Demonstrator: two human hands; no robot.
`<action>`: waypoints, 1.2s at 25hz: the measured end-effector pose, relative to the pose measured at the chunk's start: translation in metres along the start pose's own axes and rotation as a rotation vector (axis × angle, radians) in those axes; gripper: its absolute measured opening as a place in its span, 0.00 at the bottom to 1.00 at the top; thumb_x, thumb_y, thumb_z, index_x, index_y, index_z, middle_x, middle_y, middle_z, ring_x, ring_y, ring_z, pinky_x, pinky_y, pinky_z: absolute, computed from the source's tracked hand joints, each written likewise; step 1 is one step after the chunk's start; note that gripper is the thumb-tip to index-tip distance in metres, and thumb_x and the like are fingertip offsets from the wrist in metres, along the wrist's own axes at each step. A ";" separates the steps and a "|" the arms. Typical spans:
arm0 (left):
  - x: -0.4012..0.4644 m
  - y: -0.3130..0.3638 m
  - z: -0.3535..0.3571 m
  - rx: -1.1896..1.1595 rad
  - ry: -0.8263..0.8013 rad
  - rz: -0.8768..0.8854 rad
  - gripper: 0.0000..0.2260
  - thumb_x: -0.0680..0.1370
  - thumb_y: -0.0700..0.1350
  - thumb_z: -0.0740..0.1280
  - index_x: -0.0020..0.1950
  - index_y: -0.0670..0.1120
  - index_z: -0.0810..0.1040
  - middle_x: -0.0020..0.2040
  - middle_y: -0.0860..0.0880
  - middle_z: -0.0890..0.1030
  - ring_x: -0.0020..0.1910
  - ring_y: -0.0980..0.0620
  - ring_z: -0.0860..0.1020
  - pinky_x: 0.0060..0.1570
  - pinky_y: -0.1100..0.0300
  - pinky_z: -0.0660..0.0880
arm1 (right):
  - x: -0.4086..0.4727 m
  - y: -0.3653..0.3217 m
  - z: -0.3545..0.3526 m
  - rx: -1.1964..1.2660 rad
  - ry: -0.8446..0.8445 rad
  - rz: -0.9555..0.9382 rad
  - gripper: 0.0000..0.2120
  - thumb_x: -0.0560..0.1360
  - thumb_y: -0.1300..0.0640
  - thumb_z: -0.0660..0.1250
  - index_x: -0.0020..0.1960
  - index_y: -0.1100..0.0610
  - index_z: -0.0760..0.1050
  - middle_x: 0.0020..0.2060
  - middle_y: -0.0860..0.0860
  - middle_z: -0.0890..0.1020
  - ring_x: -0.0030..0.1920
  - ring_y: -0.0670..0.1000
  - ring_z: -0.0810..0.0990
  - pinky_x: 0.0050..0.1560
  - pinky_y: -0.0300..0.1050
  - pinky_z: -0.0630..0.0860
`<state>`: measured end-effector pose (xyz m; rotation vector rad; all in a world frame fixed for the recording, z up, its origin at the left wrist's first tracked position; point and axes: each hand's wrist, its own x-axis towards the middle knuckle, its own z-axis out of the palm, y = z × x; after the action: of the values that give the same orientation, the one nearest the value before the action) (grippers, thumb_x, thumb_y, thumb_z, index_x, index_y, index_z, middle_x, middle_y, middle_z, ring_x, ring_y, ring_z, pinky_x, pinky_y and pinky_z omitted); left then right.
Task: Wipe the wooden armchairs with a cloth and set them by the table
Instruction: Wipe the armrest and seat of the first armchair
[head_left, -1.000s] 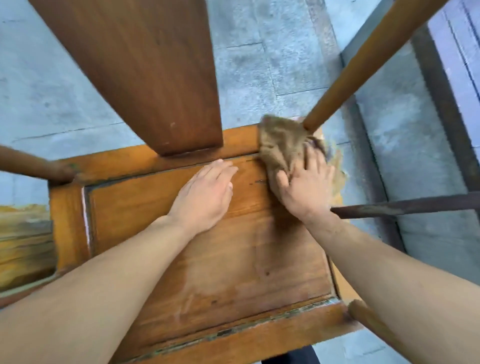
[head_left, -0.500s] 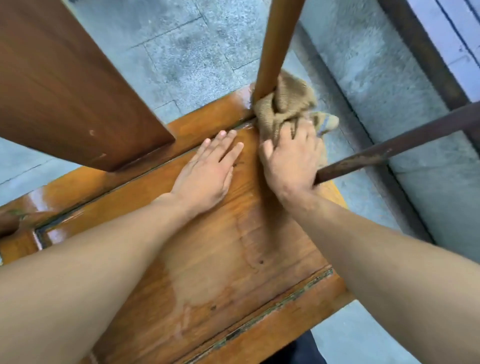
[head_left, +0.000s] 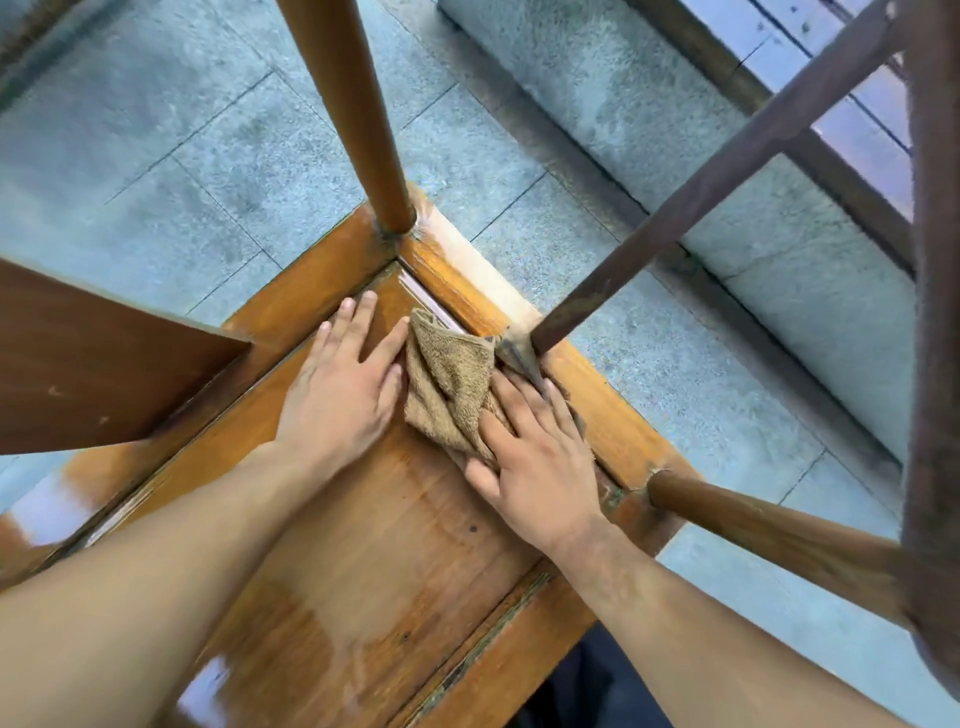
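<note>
I look down on the seat (head_left: 374, 561) of a wooden armchair, orange-brown, with damp streaks on its panel. My right hand (head_left: 540, 467) presses a crumpled brown cloth (head_left: 452, 384) flat onto the seat near its far right corner, fingers spread over the cloth's near edge. My left hand (head_left: 343, 395) lies flat and open on the seat just left of the cloth, almost touching it. The chair's back splat (head_left: 98, 364) rises at the left. A round post (head_left: 358, 114) stands at the far corner, and a darker spindle (head_left: 717, 182) slants up from the right rail.
Another round post (head_left: 779, 540) leaves the seat's near right corner towards the armrest (head_left: 935, 364) at the right edge. Grey stone paving (head_left: 182, 135) surrounds the chair. A raised stone step (head_left: 701, 130) and a dark wooden frame (head_left: 831, 171) run along the far right.
My right hand has drawn the cloth from the base of the far corner post back along the right rail towards me. My left hand stays flat on the seat; my view has swung.
</note>
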<state>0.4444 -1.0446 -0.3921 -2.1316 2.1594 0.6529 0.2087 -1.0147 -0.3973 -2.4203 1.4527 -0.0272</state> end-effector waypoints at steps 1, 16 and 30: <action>0.005 0.003 0.000 0.002 0.001 0.016 0.24 0.84 0.51 0.55 0.80 0.53 0.58 0.82 0.42 0.49 0.81 0.44 0.47 0.79 0.47 0.48 | -0.014 0.005 -0.002 0.000 0.006 0.043 0.21 0.74 0.44 0.65 0.61 0.55 0.79 0.76 0.55 0.71 0.75 0.57 0.69 0.81 0.59 0.54; 0.012 -0.009 0.009 0.043 -0.028 0.233 0.25 0.84 0.54 0.50 0.82 0.51 0.52 0.82 0.50 0.47 0.81 0.52 0.44 0.79 0.52 0.44 | 0.003 0.009 0.008 0.007 0.147 0.736 0.23 0.83 0.44 0.56 0.64 0.62 0.76 0.75 0.61 0.69 0.79 0.60 0.60 0.79 0.68 0.48; -0.186 -0.128 0.053 -0.084 0.161 -0.239 0.23 0.85 0.49 0.50 0.81 0.47 0.57 0.82 0.48 0.54 0.81 0.51 0.48 0.79 0.48 0.49 | 0.101 -0.127 0.048 -0.028 -0.016 -0.100 0.25 0.79 0.43 0.58 0.73 0.50 0.71 0.83 0.51 0.57 0.83 0.57 0.51 0.80 0.63 0.47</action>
<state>0.5640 -0.8474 -0.4162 -2.5144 1.9308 0.5795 0.3748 -1.0349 -0.4226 -2.5078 1.3327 -0.0103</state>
